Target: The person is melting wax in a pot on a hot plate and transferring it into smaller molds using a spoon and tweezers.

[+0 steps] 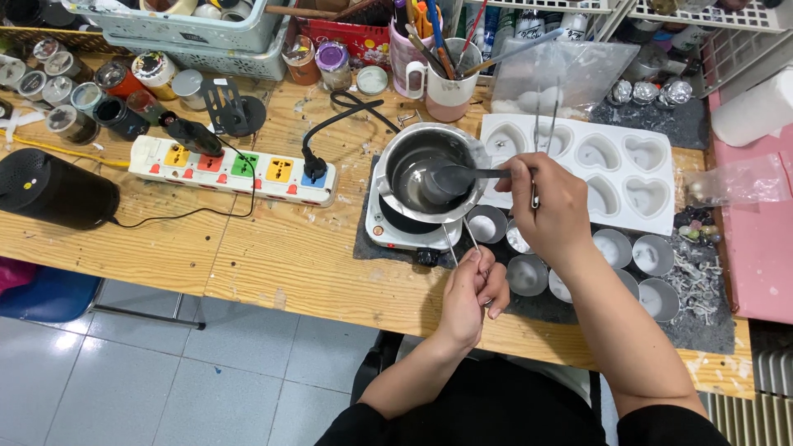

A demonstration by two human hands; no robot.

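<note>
At the far left of the wooden table (273, 264) sat a black cylinder (51, 188), and beside it lay a white power strip (235, 170) with coloured sockets, one black plug in its right end. Behind these stood a cluster of small jars (83, 87).

Right of the strip, a small white hotplate (388, 227) carried a metal pot (429, 172) of clear liquid. The pot's wire handle (459, 239) ran down toward the person, and the left hand (475, 293) was closed around its end with the fingers pinched.

A dark spoon (450, 179) rested inside the pot, its bowl in the liquid. The right hand (549, 202) was closed around the spoon's handle and also held a pair of metal tweezers (541, 124) that stuck up past the knuckles.

Behind that hand lay a white heart-shaped mould tray (615, 169), and below it a group of small metal cups (632, 256) stood on a dark mat (702, 326). At the far right lay a pink board (764, 248).
</note>
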